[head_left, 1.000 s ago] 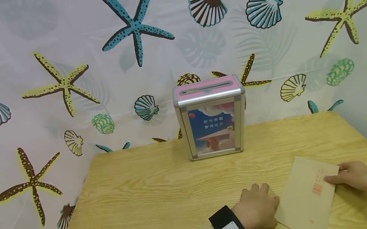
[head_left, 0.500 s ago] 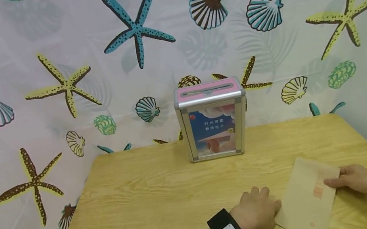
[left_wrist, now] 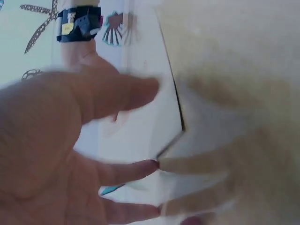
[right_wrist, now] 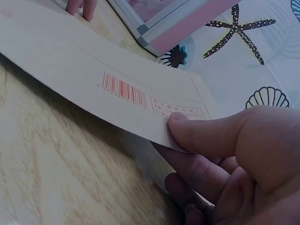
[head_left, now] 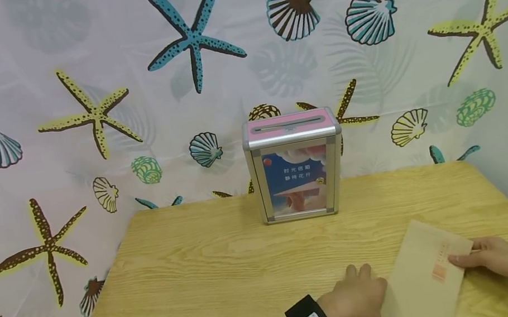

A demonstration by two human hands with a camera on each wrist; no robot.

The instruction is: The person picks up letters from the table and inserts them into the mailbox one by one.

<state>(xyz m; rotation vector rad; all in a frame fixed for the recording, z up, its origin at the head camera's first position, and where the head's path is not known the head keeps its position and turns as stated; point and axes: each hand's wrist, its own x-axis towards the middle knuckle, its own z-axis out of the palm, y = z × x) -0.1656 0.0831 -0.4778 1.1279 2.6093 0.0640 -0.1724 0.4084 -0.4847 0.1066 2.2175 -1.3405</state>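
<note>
A tan envelope (head_left: 428,280) with red print and a barcode lies slanted at the right of the table, its near end running out of the head view. My right hand (head_left: 502,265) pinches its right edge, thumb on the printed face (right_wrist: 126,91) and fingers underneath. That edge is bowed up off the wood in the right wrist view. Beside the envelope's left edge, my left hand (head_left: 358,301) has its fingers spread, fingertips down at the table. Its thumb (left_wrist: 140,91) reaches toward the envelope's edge in the left wrist view, pinching nothing.
A mailbox (head_left: 294,168) with a silver frame, pink top and narrow slot stands upright at the back of the wooden table (head_left: 192,271). Behind it and along both sides hangs a white cloth (head_left: 231,89) printed with starfish and shells.
My left hand has shifted slightly nearer, its fingers spreading and its thumb parting from them at the envelope's edge. The right hand keeps its pinch; the head view has tilted slightly.
</note>
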